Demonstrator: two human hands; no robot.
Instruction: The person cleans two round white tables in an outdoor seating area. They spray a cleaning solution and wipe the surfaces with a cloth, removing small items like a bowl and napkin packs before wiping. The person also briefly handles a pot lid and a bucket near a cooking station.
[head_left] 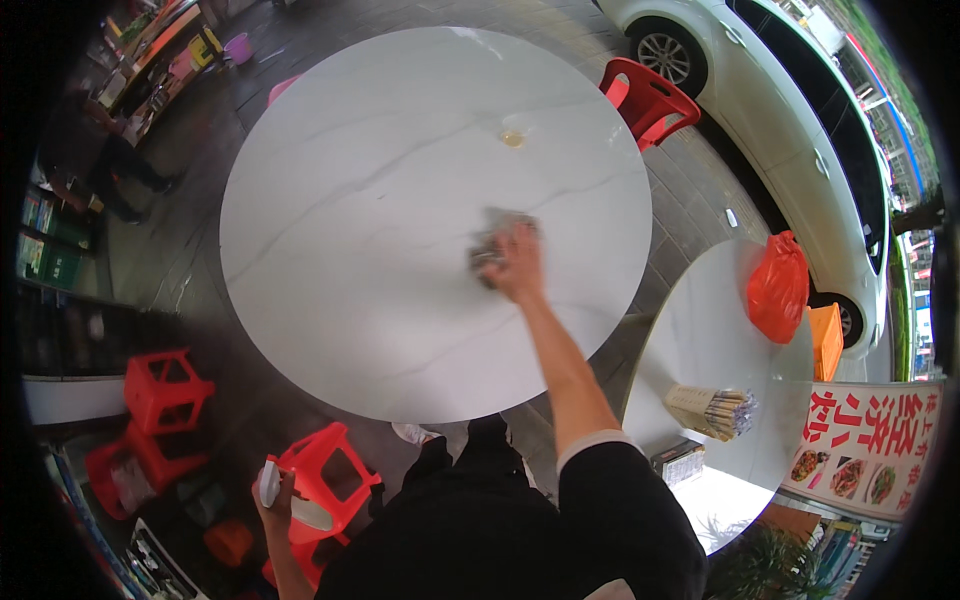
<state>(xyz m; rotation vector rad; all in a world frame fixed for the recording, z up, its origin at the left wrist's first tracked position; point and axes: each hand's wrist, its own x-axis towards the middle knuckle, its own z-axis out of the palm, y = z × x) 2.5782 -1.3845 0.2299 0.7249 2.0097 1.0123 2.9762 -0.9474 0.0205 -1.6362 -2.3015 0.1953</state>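
Observation:
My right hand (517, 262) presses a grey cloth (487, 258) onto the white marbled top of a round table (330, 270), right of its middle; hand and cloth are a little blurred. Farther back on the tabletop is a small yellowish wet spot (512, 138). Low at the left, beside a red stool (335, 470), my left hand (276, 505) is closed around a pale spray bottle (311, 513) with a white head. Part of that bottle is hidden by my fingers.
A second white table (690, 330) at the right bears a red plastic bag (779, 290), a bundle of wrapped chopsticks (722, 412) and a small box (680, 462). A red chair (648, 100) stands by the far right rim, near a parked white car (770, 110). Stacked red stools (165, 395) are at left.

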